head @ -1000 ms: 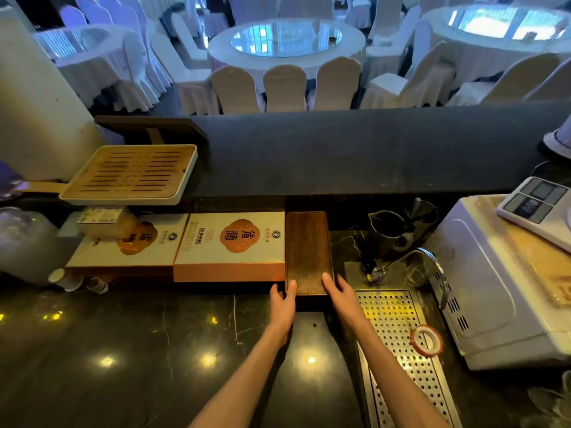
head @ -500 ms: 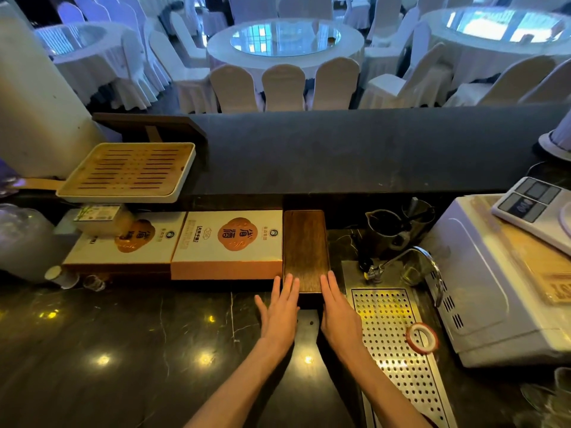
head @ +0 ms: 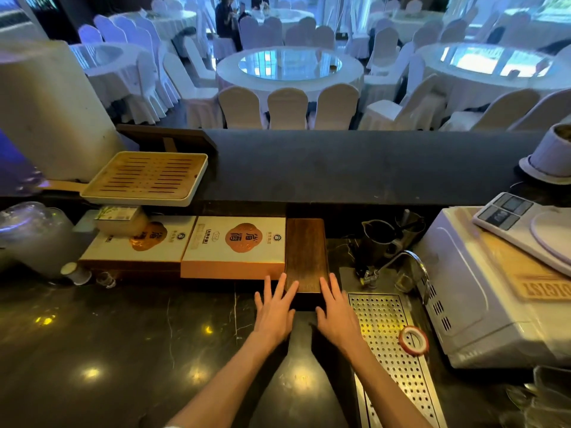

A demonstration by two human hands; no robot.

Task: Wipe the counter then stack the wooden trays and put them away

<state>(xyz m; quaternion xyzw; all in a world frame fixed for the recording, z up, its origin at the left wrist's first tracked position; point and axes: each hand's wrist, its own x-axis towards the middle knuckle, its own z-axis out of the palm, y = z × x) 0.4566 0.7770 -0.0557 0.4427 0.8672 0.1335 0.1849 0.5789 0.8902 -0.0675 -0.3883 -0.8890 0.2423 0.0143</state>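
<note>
The left hand (head: 275, 316) lies flat with fingers spread, gripping nothing; its fingertips (head: 292, 287) touch the near left corner of the dark wooden tray (head: 306, 253); the right hand (head: 336, 316) mirrors it, flat and splayed, fingertips at the tray's near right corner, holding nothing. The tray stands lengthwise on the dark marble counter (head: 123, 350), its far end under the raised black ledge (head: 355, 168); whether it is one tray or a stack cannot be told from above. Its left edge sits against a white and orange gift box (head: 234, 245), with a second box (head: 139, 245) further left; a small carton (head: 119, 219) rests on that one. Above them, on the ledge, a slatted bamboo tea tray (head: 145, 177) overhangs the edge. Just right of the right hand runs a perforated steel drain grate (head: 392, 350) bearing a red and white tape roll (head: 413, 339); a curved tap (head: 411, 261) and a dark metal pitcher (head: 378, 239) stand behind it; a white appliance (head: 482, 298) carries a digital scale (head: 506, 211).
</note>
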